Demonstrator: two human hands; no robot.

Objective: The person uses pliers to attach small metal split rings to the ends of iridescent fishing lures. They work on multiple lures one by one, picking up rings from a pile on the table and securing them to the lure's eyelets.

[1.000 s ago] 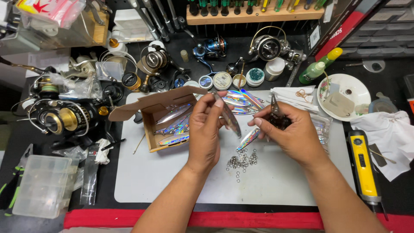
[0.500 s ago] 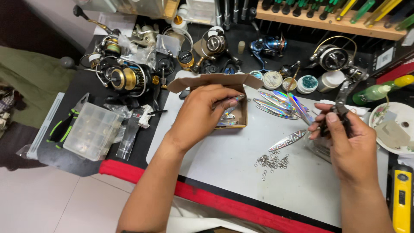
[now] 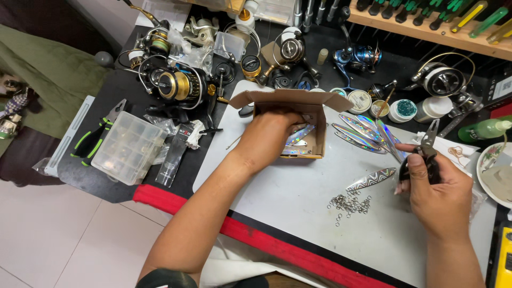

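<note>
My left hand [image 3: 269, 136] reaches into a small open cardboard box [image 3: 319, 140] that holds shiny holographic metal fishing lures; its fingers are down among them and hidden by the hand, so I cannot tell whether it grips one. My right hand [image 3: 437, 186] holds black split-ring pliers [image 3: 426, 145] and a silver wavy-patterned lure [image 3: 372, 179] that sticks out to the left over the grey mat [image 3: 298, 202]. A little pile of small metal split rings [image 3: 349, 204] lies on the mat just below that lure.
Several holographic lures [image 3: 362, 130] lie in a row right of the box. Fishing reels [image 3: 176, 82] crowd the back left. A clear compartment box [image 3: 125, 146] and green-handled pliers [image 3: 96, 136] sit at the left. Small jars [image 3: 402, 110], a white plate [image 3: 493, 176] and a wooden tool rack [image 3: 426, 21] stand behind.
My left hand has gone from beside the right hand over to the box and down into it. My view swung left. The right hand keeps the pliers and lure.
</note>
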